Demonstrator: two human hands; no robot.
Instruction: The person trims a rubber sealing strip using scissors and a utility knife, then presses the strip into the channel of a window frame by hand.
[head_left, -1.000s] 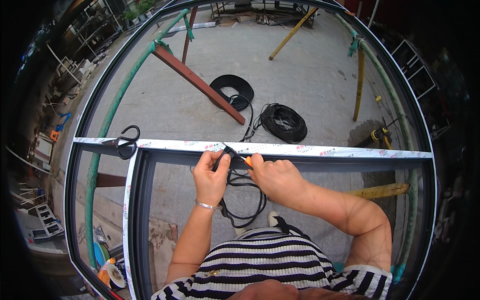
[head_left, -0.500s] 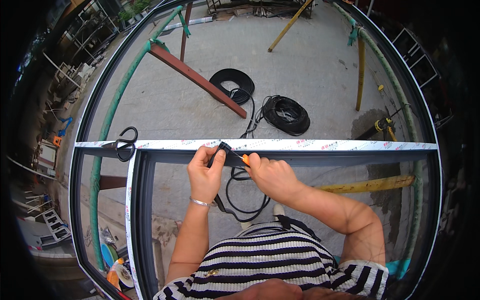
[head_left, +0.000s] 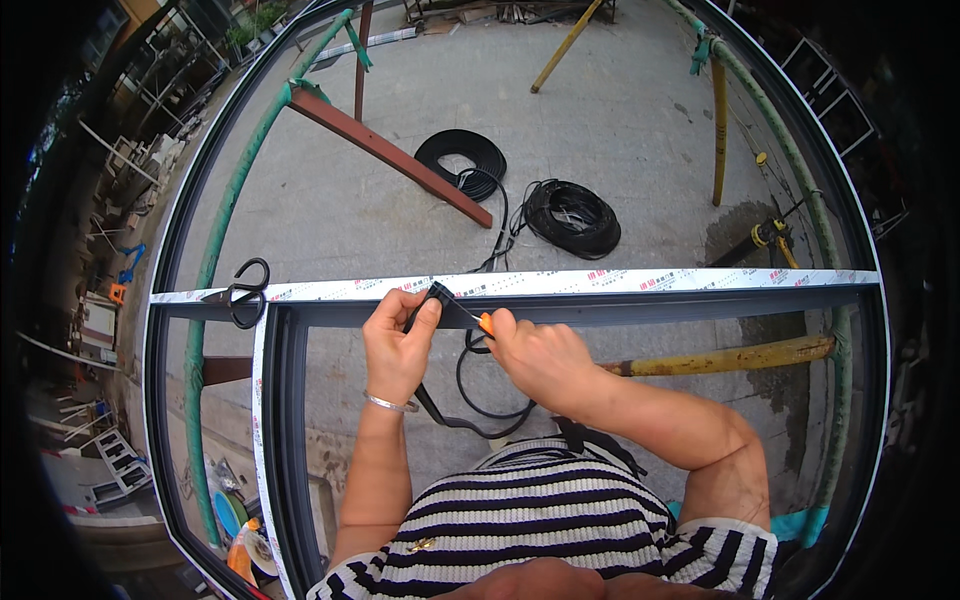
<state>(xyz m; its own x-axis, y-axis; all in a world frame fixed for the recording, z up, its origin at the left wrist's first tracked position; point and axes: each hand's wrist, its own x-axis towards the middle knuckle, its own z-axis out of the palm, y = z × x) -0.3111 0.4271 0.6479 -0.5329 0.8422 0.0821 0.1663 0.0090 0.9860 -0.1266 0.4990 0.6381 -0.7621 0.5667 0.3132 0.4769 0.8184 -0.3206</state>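
Between the thumb and fingers of my left hand (head_left: 398, 345) is the end of a black rubber strip (head_left: 438, 293), tilted upward just over the frame's crossbar. Its length seems to hang below that hand and loop toward my waist. My right hand (head_left: 540, 355) is closed around an orange-handled tool (head_left: 486, 324) with a thin metal shaft. The shaft points left at the strip's end; whether its tip touches the strip is too small to tell. The crossbar (head_left: 640, 284) is dark, with white printed protective film on top.
Black-handled scissors (head_left: 249, 293) lie on the crossbar's left end. The large window frame (head_left: 868, 420) surrounds me, over green poles (head_left: 232, 205). Beyond the crossbar, two black coils (head_left: 572, 218) and a reddish-brown beam (head_left: 390, 155) show. A yellow pole (head_left: 730, 356) extends right.
Both hands have shifted slightly left along the crossbar, with the strip and the tool still in them. The whole view has moved a little too.
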